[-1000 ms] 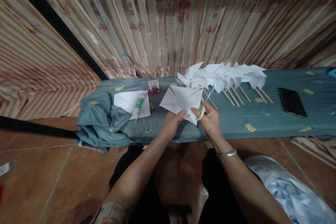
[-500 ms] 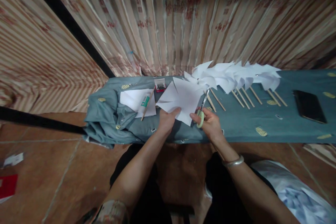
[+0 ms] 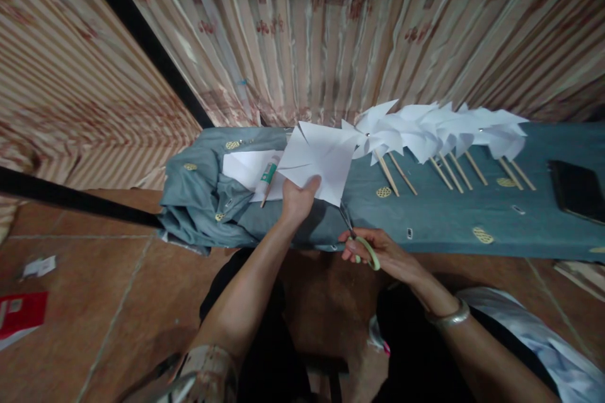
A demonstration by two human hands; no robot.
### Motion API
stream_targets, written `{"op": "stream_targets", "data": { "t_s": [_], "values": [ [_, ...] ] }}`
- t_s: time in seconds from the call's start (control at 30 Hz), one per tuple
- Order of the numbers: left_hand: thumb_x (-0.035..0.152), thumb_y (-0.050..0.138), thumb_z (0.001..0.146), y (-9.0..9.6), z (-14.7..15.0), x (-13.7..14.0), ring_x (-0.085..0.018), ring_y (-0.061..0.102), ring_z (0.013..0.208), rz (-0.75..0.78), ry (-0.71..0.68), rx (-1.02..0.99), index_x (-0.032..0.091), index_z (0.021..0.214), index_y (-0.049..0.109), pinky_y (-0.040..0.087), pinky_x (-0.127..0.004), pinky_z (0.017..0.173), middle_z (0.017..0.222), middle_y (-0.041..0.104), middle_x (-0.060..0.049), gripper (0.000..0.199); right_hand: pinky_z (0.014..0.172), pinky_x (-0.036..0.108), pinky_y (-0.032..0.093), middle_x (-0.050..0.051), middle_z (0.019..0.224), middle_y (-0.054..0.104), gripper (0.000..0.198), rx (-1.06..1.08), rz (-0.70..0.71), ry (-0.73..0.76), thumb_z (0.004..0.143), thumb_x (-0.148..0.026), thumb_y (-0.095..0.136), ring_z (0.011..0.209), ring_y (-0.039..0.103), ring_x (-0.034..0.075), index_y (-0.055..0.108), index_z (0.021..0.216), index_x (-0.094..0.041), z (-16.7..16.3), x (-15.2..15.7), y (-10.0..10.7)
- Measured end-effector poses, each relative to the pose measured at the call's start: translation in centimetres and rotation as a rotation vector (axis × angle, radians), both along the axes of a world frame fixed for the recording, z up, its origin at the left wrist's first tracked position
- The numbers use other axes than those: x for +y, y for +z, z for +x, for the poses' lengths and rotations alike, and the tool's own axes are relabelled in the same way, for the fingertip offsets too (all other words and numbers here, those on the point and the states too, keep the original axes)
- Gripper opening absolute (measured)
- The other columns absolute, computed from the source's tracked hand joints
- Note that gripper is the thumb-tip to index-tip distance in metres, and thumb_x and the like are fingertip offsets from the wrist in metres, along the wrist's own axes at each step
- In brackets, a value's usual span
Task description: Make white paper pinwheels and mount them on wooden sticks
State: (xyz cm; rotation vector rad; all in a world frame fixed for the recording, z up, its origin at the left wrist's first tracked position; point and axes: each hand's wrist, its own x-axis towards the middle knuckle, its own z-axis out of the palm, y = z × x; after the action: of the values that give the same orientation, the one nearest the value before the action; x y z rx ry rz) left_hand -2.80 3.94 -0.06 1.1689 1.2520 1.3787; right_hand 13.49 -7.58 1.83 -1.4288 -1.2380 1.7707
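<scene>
The person's legs, in black, are nearest, above a brown tiled floor. A pale bundle sits beside them on the right, and a red packet lies on the floor at far left. A silver bracelet circles the right wrist.

The right hand is just past the near edge of a bench covered in grey-green cloth. Its thumb and fingers are closed around the pale green handles of a pair of scissors. The blades point up at the near corner of a white sheet of paper; whether they straddle that corner is too small to tell.

The left hand clamps this sheet near its lower edge, thumb flat on top, the other fingers mostly hidden below. The sheet is held above the bench, with slits running in from its left and upper-left corners.

Just left of it, a glue stick and a thin wooden stick rest on more white sheets. Far right lies a black phone. Along the far edge, white paper pinwheels overlap in a row, their sticks slanting toward the person. Behind hangs a striped, patterned curtain.
</scene>
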Motion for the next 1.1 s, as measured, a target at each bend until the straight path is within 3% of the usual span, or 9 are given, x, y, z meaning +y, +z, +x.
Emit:
{"op": "stream_targets", "data": {
  "t_s": [0.1, 0.33, 1.1],
  "values": [
    [0.017, 0.071, 0.066, -0.3, 0.3, 0.0, -0.023, 0.068, 0.089, 0.040, -0.014, 0.052, 0.014, 0.105, 0.065, 0.053, -0.036, 0.088, 0.093, 0.073, -0.007, 0.040, 0.055, 0.024, 0.042, 0.003, 0.068, 0.064, 0.059, -0.019, -0.006, 0.016, 0.064, -0.072, 0.068, 0.060, 0.054, 0.011, 0.063, 0.083, -0.016, 0.2, 0.1, -0.2],
    [0.022, 0.070, 0.067, -1.0, 0.9, -0.4, -0.024, 0.068, 0.089, 0.032, -0.051, 0.084, 0.011, 0.091, 0.066, 0.054, -0.035, 0.085, 0.099, 0.073, -0.013, 0.027, 0.053, 0.023, 0.042, 0.003, 0.068, 0.065, 0.054, -0.007, 0.009, 0.023, 0.067, -0.069, 0.068, 0.060, 0.056, 0.011, 0.063, 0.082, -0.017, 0.6, 0.2, -0.7],
    [0.014, 0.070, 0.071, -0.7, 1.8, -1.6, -0.021, 0.069, 0.086, -0.075, -0.166, 0.139, 0.012, 0.091, 0.069, 0.054, -0.031, 0.080, 0.094, 0.075, -0.008, 0.020, 0.055, 0.026, 0.044, 0.003, 0.068, 0.065, 0.059, -0.060, 0.026, 0.026, 0.069, -0.073, 0.063, 0.058, 0.055, 0.012, 0.064, 0.087, -0.017, 1.1, -0.4, -1.2]
  ]
}}
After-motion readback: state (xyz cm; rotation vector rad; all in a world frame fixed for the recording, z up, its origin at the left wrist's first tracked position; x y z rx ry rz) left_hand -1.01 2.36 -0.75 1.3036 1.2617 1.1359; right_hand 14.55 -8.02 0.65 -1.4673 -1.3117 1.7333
